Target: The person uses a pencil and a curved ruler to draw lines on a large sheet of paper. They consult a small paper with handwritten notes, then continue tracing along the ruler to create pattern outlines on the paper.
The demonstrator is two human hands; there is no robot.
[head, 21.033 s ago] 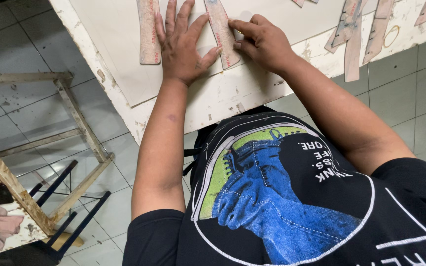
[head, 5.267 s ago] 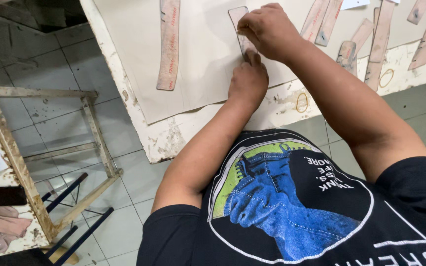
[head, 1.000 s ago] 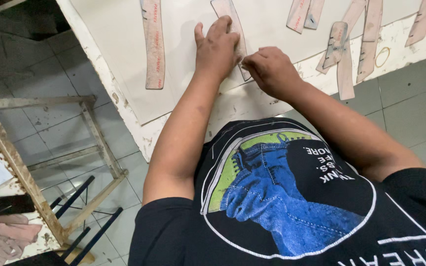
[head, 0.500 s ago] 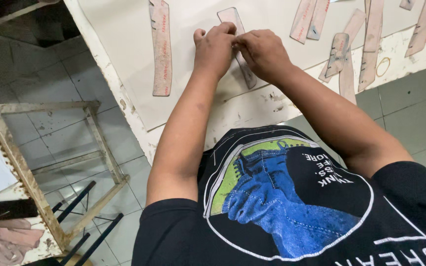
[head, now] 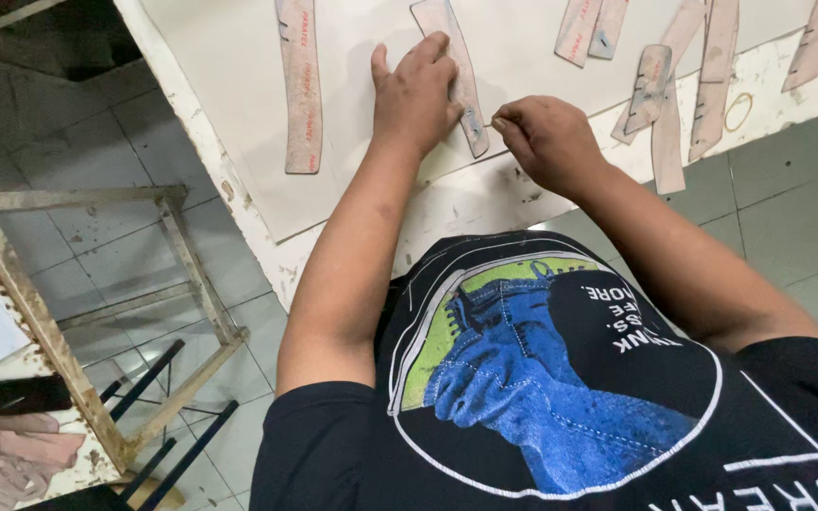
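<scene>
Head view, left hand [head: 416, 95] flat on template strip [head: 456, 71], right hand [head: 546, 142] pinched shut, tool hidden.

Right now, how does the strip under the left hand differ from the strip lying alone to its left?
The strip under the left hand lies tilted and pinned by the left hand; the lone strip lies nearly straight, untouched. The lone one shows whole, the other partly covered. Both are pinkish flat templates on the pale sheet.

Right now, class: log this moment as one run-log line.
left hand: flat on template strip | right hand: pinched near strip's lower end | sheet: under strip
</scene>
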